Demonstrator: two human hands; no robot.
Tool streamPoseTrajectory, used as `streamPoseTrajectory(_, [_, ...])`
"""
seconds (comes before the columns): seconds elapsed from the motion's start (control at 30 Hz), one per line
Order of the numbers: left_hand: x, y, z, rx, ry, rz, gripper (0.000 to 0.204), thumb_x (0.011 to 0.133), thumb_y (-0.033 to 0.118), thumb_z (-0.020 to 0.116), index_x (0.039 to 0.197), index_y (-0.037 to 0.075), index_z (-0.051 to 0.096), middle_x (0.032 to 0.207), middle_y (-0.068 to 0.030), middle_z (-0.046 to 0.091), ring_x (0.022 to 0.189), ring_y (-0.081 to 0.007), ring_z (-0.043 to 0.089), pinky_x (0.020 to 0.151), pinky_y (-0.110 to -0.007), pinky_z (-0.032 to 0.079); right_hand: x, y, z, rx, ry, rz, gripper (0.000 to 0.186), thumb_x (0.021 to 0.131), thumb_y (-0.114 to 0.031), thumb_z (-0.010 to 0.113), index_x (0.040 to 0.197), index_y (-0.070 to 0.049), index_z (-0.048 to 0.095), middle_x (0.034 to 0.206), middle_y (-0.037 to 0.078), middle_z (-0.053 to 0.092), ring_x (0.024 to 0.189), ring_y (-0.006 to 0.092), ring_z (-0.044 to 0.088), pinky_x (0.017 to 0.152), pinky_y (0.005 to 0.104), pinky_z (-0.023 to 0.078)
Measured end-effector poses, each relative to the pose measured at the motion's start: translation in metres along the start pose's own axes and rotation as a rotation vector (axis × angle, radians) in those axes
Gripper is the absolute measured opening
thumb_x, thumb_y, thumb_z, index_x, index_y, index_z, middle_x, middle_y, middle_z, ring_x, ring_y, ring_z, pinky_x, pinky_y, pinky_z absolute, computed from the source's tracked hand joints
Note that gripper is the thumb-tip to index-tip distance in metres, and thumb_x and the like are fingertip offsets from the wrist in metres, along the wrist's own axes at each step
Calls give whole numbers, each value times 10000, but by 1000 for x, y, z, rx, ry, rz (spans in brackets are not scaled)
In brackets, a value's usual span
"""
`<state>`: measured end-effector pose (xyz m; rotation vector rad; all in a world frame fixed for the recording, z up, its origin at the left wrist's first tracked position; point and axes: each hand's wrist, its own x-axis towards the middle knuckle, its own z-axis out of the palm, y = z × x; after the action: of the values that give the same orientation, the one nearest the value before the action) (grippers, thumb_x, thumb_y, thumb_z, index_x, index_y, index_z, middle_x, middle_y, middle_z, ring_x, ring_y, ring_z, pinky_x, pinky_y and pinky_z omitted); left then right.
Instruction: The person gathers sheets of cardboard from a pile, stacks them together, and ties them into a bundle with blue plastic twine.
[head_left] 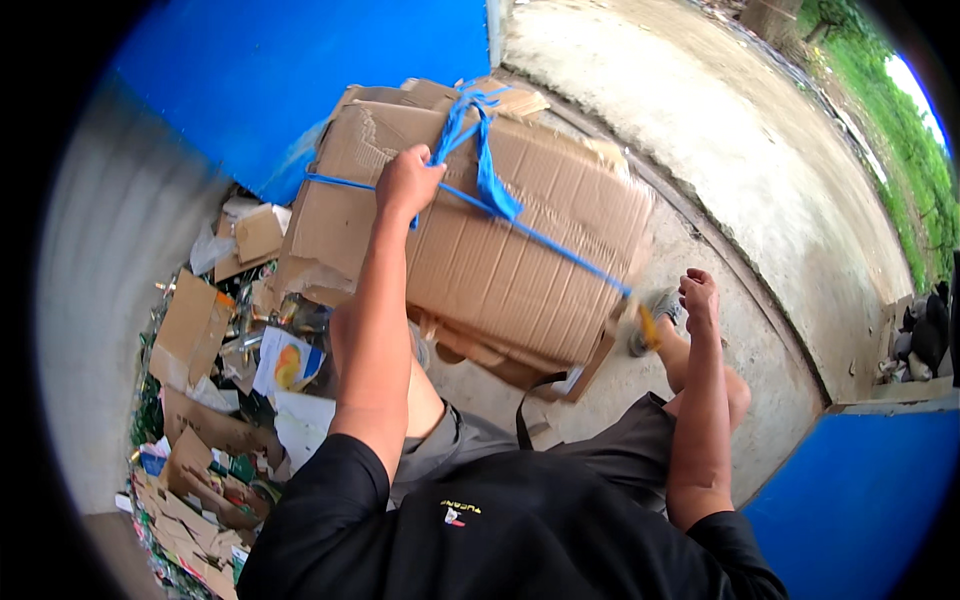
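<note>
A tied bundle of flattened brown cardboard point(500, 255) stands tilted in front of my knees. Blue strapping point(560, 252) runs across its face and is gathered in a loose knot with dangling ends near the top. At the upper left of the bundle, my left hand point(408, 185) is closed on the blue strapping beside that knot. My right hand point(700, 297) is closed in the air, to the right of the bundle and apart from it; what it holds, if anything, is hidden. A blurred yellow-orange thing point(649, 328) shows between that hand and the bundle's right edge, its kind unclear.
Scrap cardboard point(190, 330), paper and plastic pieces are heaped at the left against a grey wall. Blue panels point(330, 70) stand at the far left and lower right point(850, 500). A ridge in the concrete floor point(720, 235) runs along the right. Dark items point(928, 335) lie at the right edge.
</note>
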<state>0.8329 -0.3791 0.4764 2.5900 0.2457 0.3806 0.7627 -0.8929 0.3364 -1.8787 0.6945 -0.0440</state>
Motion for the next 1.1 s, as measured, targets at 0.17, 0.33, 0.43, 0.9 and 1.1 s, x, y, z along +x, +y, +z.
streamPoseTrajectory(0.17, [7,-44,-18,-55,6,-70,378,806,349,751,785,5,594,763,-192,661,751,-375,653,666,-468,480,13,46,23,-102,-101,130,332,888,-52,591,1219,-34,602,914,86,663,730,175,615,548,314,485])
streamPoseTrajectory(0.33, [13,-49,4,-274,69,-116,372,816,355,752,777,11,616,744,-178,664,718,-342,651,648,-459,472,50,140,30,-1480,-1045,-471,207,801,-197,633,967,-100,712,753,65,680,619,237,611,549,398,506])
streamPoseTrajectory(0.43, [11,-81,-10,-281,81,-204,336,822,352,754,821,33,651,751,-157,680,718,-325,662,646,-446,481,1,135,91,-1141,-1391,127,230,828,-195,696,1037,-98,689,858,63,690,720,242,640,626,424,547])
streamPoseTrajectory(0.9, [-2,-33,25,-315,-15,-259,364,858,378,710,1037,66,663,966,-195,706,947,-391,673,811,-497,518,-200,119,267,544,-1057,716,710,929,-189,661,1533,-138,293,1369,76,578,1239,349,524,1094,489,372])
streamPoseTrajectory(1.1, [11,-68,82,-435,-50,-240,377,849,359,720,1028,32,660,1005,-227,696,983,-419,662,820,-503,519,-162,83,285,1284,-1049,833,356,976,-208,612,1312,-93,586,1320,102,627,1217,268,576,1043,451,486])
